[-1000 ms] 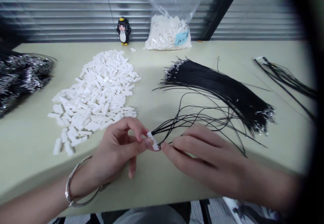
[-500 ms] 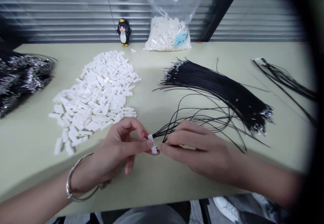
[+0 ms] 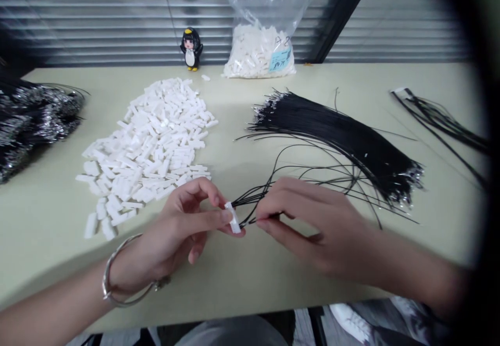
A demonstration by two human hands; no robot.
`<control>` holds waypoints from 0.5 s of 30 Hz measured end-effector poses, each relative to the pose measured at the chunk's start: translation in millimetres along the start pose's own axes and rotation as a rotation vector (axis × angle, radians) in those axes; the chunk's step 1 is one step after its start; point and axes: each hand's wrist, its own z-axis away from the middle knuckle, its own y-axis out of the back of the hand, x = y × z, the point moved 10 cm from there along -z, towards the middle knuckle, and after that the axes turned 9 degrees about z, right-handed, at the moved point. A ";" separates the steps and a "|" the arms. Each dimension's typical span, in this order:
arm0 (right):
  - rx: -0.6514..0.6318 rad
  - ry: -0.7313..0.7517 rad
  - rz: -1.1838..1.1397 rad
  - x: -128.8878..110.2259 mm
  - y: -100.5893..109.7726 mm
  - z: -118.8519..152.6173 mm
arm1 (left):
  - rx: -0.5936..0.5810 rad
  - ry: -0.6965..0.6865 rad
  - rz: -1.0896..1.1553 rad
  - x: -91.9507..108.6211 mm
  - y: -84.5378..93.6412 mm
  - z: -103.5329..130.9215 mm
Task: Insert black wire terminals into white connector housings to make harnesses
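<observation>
Between the thumb and fingers of my left hand (image 3: 187,221) is a white connector (image 3: 233,218), held tilted above the table. Several black wires (image 3: 250,196) run from its right side. My right hand (image 3: 300,221) pinches a thin black wire (image 3: 252,222) just right of the connector's lower end; whether its tip touches the connector I cannot tell. Left of the hands lies a large pile of white connectors (image 3: 156,137). A thick bundle of black wires (image 3: 332,132) with silvery ends lies behind my right hand, with loose wires in front of it.
At the back stand a clear bag of white parts (image 3: 255,51) and a small penguin figure (image 3: 191,49). More silver-tipped wires (image 3: 39,116) lie far left. A wired connector bunch (image 3: 437,114) lies far right. The table's front edge (image 3: 234,319) is below the hands.
My right hand has moved slightly right, opening a small gap to the connector. The connector and my left hand have shifted slightly up and left.
</observation>
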 end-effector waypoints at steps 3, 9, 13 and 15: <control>0.068 -0.051 -0.027 4.3 12.7 -0.3 | -0.001 -0.001 0.009 0.5 0.4 0.3; 0.038 0.002 0.090 -5.9 2.4 4.4 | -0.057 -0.011 0.032 0.5 -5.4 0.9; -0.015 -0.023 0.152 -3.3 -6.1 8.0 | -0.077 0.005 0.033 -1.8 -7.2 0.5; -0.005 -0.007 0.198 -5.1 -5.5 8.6 | -0.073 0.009 0.042 -1.4 -7.0 0.8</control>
